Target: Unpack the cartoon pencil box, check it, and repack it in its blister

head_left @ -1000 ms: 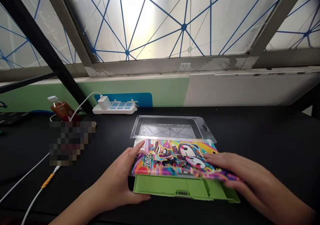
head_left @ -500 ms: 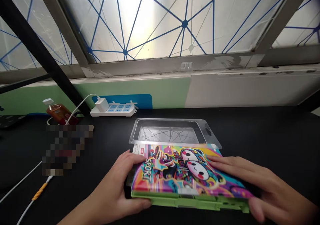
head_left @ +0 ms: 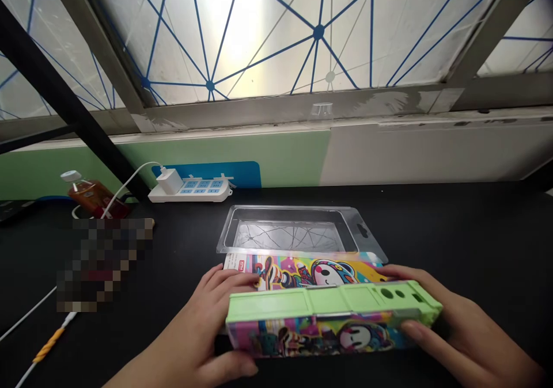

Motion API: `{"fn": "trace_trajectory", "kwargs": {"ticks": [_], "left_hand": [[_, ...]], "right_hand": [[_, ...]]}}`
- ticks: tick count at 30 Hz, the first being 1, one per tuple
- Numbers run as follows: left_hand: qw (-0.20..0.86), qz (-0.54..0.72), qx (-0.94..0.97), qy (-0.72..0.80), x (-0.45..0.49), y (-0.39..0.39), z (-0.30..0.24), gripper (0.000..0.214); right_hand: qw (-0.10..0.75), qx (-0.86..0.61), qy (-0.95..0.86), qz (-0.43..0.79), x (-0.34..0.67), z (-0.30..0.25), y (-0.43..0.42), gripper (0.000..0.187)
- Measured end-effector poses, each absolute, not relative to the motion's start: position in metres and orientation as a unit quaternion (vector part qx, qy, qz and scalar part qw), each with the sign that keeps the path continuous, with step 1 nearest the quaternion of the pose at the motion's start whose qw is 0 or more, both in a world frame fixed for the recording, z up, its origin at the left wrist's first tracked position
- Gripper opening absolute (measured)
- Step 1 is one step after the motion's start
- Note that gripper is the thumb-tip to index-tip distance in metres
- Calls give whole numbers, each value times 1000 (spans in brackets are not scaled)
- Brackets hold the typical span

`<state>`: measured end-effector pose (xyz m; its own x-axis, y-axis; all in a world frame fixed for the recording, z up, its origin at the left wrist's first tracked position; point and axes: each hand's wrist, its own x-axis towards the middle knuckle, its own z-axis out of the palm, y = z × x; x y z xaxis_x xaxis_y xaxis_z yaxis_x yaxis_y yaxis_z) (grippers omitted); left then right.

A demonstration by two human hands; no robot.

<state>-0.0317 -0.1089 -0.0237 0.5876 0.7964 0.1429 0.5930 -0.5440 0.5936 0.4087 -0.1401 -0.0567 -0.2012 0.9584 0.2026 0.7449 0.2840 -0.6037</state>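
Observation:
A pencil case (head_left: 276,304) with light green plastic sides and a colourful cartoon print is tilted up on its long edge, so a green side faces upward and a printed face is turned toward me. My left hand (head_left: 220,319) grips its left end, thumb below at the front and fingers behind. At the right end, my right hand (head_left: 444,319) holds it, with the thumb on the front face. Behind the case lies a printed card (head_left: 285,267) with a matching cartoon, partly hidden by the case. A clear plastic blister tray (head_left: 298,235) rests just beyond the card.
On the black desk (head_left: 466,232), a white power strip (head_left: 194,189) with a plugged-in charger stands by the wall. To the left are a drink bottle (head_left: 93,195), a pixelated item (head_left: 103,267) and a white cable (head_left: 52,342) with an orange wrap. A patterned window is behind.
The pencil case has been tilted, bringing its green side to the top, and more of the printed card shows behind it. Both hands have shifted their hold slightly.

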Motion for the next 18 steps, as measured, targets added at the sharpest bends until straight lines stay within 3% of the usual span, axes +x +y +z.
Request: {"fn": "trace_trajectory", "kwargs": {"ticks": [7,13,18], "left_hand": [[243,218,826,460,-32,-114,-29,130],[233,211,844,435,-26,-110,-33,112],[231,201,834,459,-31,-113,-39,120]], "right_hand": [[238,-569,-768,172,399,-52,-129,66],[214,-549,-807,41,394,-48,-124,64],[224,-486,-843,-59,379,-24,-122,43]]}}
